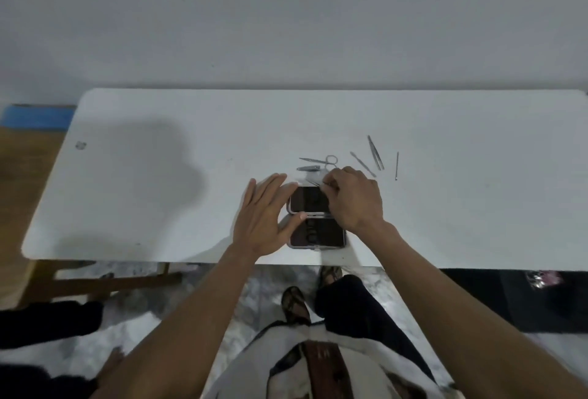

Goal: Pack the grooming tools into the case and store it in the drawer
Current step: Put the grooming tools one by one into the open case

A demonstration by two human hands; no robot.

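My left hand point(265, 207) lies flat on the open case point(315, 217); right hand point(353, 198) pinches a thin tool point(313, 181). Scissors point(321, 160), tweezers point(376, 153) lie beyond on the tabletop point(159, 144).

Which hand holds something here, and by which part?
The right hand pinches a thin metal tool by its near end over the open case. The left hand lies flat, holding nothing.
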